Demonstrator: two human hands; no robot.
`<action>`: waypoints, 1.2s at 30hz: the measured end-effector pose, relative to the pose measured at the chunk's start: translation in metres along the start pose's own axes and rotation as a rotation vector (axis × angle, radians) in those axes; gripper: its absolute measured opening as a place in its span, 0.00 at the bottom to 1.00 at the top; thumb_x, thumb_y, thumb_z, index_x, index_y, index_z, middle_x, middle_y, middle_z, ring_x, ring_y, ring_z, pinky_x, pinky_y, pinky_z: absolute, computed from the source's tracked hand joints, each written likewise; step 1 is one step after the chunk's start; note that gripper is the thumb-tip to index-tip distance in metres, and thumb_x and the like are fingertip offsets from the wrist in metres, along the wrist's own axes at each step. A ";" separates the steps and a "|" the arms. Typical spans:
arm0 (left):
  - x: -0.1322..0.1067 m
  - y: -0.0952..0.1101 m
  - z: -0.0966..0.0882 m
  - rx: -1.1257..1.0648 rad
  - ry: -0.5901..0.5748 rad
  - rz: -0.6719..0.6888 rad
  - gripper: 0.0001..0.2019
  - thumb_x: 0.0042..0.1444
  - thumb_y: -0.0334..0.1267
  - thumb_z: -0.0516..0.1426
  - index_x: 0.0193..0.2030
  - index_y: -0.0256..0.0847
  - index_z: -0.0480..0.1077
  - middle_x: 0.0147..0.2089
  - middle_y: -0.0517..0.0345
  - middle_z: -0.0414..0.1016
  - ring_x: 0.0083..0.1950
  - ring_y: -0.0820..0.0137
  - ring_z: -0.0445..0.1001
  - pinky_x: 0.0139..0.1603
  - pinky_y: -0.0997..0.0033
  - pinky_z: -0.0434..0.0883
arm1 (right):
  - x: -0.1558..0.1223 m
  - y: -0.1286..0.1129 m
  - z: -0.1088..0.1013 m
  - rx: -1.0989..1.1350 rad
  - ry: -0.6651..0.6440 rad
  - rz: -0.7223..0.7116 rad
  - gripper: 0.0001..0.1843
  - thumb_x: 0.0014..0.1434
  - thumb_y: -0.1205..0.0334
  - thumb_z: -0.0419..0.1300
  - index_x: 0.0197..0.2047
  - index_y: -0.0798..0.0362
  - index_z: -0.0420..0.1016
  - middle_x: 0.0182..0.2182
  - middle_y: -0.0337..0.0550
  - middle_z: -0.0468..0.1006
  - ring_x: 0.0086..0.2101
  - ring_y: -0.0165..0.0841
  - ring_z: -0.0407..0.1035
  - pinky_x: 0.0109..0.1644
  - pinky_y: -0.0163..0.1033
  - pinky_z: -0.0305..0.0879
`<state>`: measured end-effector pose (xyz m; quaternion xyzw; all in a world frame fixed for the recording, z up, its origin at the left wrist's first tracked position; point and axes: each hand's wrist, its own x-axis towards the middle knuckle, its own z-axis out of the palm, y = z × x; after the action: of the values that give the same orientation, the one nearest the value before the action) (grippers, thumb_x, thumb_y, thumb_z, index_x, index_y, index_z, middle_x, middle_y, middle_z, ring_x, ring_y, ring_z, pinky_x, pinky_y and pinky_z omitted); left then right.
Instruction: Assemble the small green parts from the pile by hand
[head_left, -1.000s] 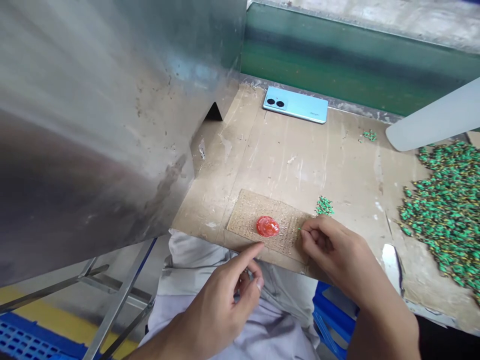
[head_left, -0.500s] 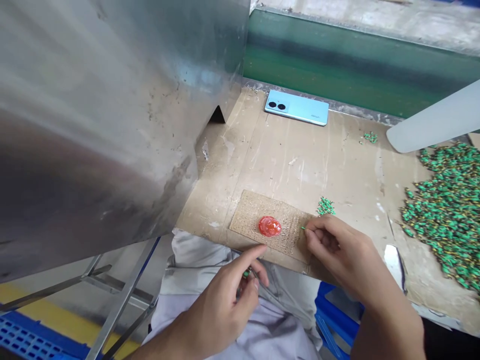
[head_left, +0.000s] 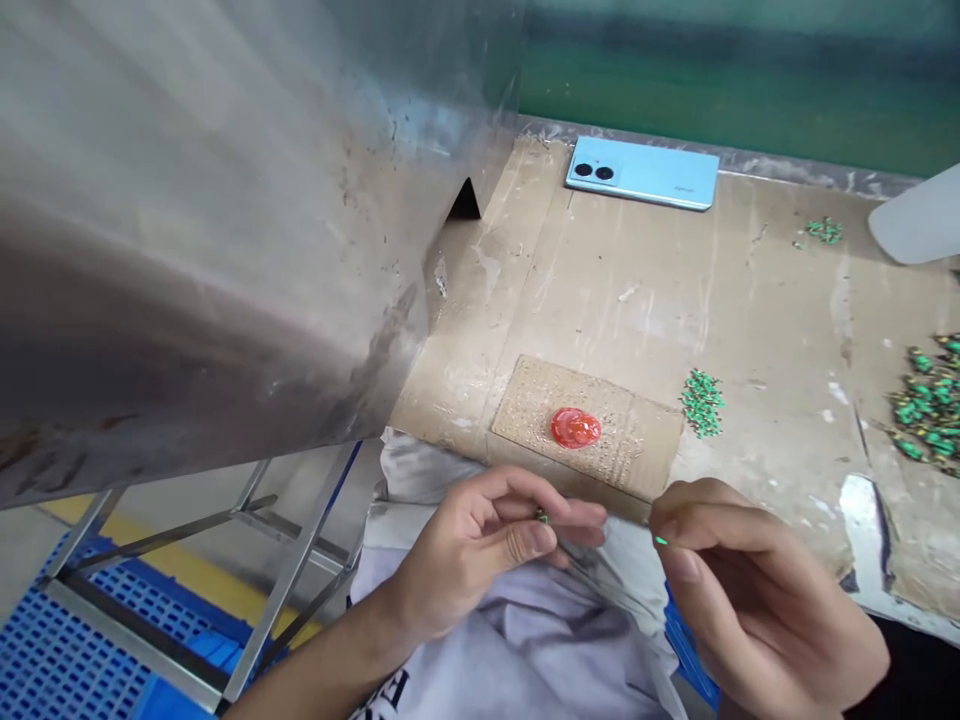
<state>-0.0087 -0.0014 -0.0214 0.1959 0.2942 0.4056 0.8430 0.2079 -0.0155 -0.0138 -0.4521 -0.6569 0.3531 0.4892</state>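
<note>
My left hand (head_left: 487, 540) is closed over my lap, with a small green and dark piece (head_left: 542, 516) showing between thumb and fingers. Only part of that piece is visible. To its right, my right hand (head_left: 750, 590) pinches a tiny bright green piece (head_left: 661, 541) between thumb and forefinger, near the table's front edge. Just beyond both hands lies a flat brown cardboard piece (head_left: 517, 400) speckled with shiny drops. A wet red blob (head_left: 575, 427) sits on it. Right of the cardboard is a small pile of green pieces (head_left: 703, 403).
A large metal housing (head_left: 262, 250) fills the left side. At the back of the table (head_left: 570, 300) lies a light blue phone (head_left: 645, 175). Bigger green and gold parts (head_left: 934, 405) are heaped at the right, below a whitish cylinder (head_left: 919, 220). A few green pieces (head_left: 825, 231) lie near it.
My right hand has moved back from the cardboard's right end towards my body, still pinching a green piece. My left hand has turned and its fingers have drawn in. The view has shifted.
</note>
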 end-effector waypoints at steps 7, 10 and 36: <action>0.002 0.001 0.005 -0.080 0.039 0.059 0.05 0.60 0.28 0.72 0.37 0.40 0.83 0.49 0.60 0.86 0.45 0.69 0.89 0.45 0.77 0.83 | -0.005 -0.006 0.012 0.057 -0.025 0.042 0.12 0.63 0.77 0.61 0.45 0.50 0.75 0.30 0.40 0.74 0.30 0.34 0.71 0.31 0.39 0.67; 0.004 0.001 0.004 -0.026 0.111 0.076 0.09 0.51 0.31 0.77 0.31 0.40 0.83 0.34 0.63 0.81 0.41 0.69 0.88 0.42 0.76 0.82 | -0.007 -0.008 0.017 0.113 0.045 0.083 0.11 0.66 0.75 0.60 0.46 0.50 0.75 0.30 0.41 0.73 0.31 0.34 0.70 0.33 0.41 0.68; -0.001 0.000 0.004 0.829 0.173 0.674 0.06 0.58 0.37 0.73 0.37 0.42 0.82 0.33 0.59 0.86 0.34 0.69 0.84 0.37 0.73 0.79 | 0.002 -0.017 0.033 0.117 -0.167 0.201 0.07 0.68 0.71 0.61 0.41 0.48 0.74 0.31 0.38 0.79 0.30 0.31 0.76 0.32 0.34 0.75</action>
<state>-0.0071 -0.0025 -0.0183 0.5616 0.4185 0.5182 0.4909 0.1716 -0.0200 -0.0070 -0.4555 -0.6251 0.4744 0.4203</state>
